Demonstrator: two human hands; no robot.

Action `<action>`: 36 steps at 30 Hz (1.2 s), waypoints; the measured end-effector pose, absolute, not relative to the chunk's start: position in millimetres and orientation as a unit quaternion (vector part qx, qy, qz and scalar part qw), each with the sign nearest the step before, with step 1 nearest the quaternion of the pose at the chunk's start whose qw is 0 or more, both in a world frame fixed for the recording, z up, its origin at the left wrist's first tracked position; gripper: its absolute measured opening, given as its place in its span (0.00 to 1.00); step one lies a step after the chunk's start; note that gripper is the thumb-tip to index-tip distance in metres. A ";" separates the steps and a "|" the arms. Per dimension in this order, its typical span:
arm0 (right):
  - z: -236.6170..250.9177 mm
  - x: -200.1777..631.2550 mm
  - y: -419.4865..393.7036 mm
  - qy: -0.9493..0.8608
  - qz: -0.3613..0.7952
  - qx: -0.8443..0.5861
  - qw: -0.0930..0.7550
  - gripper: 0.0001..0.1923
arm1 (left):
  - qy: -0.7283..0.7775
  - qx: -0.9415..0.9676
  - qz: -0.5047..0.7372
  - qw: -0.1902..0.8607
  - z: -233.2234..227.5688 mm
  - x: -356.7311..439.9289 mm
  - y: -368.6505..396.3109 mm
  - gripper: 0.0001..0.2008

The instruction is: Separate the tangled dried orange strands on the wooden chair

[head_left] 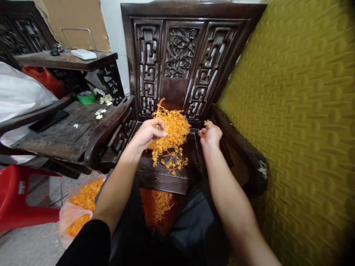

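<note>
Resting on the seat of a dark carved wooden armchair (191, 55), a loose heap of orange plastic sprigs (172, 129) lies against the fretwork back, with a few sprigs (173, 162) spilled toward the front edge of the seat. The left hand (148, 133) sits at the heap's left side, fingers curled and pinching a strand of it between thumb and fingertips. The right hand (210, 133) hovers just right of the heap, closed into a loose fist with a small orange bit (206, 122) nipped at its top. More of the orange sprigs (156, 207) lie below the seat's front edge between the person's knees, and a clear plastic bag of orange pieces (80, 207) stands on the grey floor to the left. Beside the chair a low dark wooden table (69, 129) carries small white flowers (101, 111) and a green roll of tape (86, 98). A red plastic stool (19, 199) stands at the far left, and a yellow quilted panel (299, 129) fills the right side.
</note>
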State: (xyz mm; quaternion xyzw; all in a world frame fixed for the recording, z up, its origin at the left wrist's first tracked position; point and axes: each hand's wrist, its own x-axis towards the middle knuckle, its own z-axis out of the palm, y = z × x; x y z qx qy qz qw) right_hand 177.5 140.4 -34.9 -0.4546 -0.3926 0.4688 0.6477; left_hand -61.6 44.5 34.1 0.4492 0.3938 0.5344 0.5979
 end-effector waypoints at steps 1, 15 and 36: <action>-31.7 185.7 143.5 -0.347 0.484 -0.457 0.661 0.11 | 0.372 0.445 0.549 0.602 38.3 -68.5 42.5 0.13; -17.5 124.0 83.6 -0.449 0.676 -0.306 0.498 0.23 | 0.232 0.307 0.716 0.582 33.0 -88.6 44.6 0.03; -27.1 93.2 71.0 -0.431 0.790 -0.273 0.341 0.21 | 0.196 0.703 0.332 0.598 43.1 -49.0 16.4 0.10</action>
